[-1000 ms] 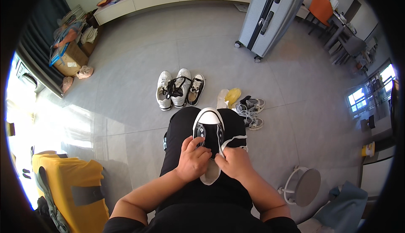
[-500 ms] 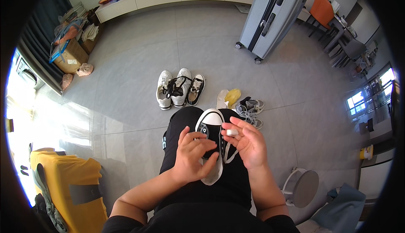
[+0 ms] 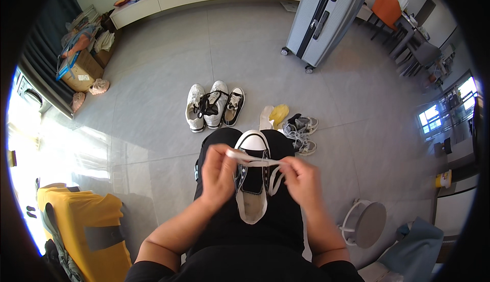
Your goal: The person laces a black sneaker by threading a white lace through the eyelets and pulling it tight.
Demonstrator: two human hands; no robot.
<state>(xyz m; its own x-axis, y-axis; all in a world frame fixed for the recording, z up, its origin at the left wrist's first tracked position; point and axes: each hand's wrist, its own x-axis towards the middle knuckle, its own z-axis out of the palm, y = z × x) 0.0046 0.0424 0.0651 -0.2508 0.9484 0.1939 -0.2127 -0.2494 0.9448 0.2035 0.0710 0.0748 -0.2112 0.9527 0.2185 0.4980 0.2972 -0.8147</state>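
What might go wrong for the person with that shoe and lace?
The canvas shoe rests on black trousers and neither hand seems to grip it, so it might slide off. The white lace, stretched between the left hand and right hand, could slip from the fingers.

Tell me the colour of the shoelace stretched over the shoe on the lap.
The shoelace is white, showing best in the head view.

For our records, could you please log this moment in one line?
left hand, right hand: holding flat white shoelace | black-and-white canvas sneaker: on lap
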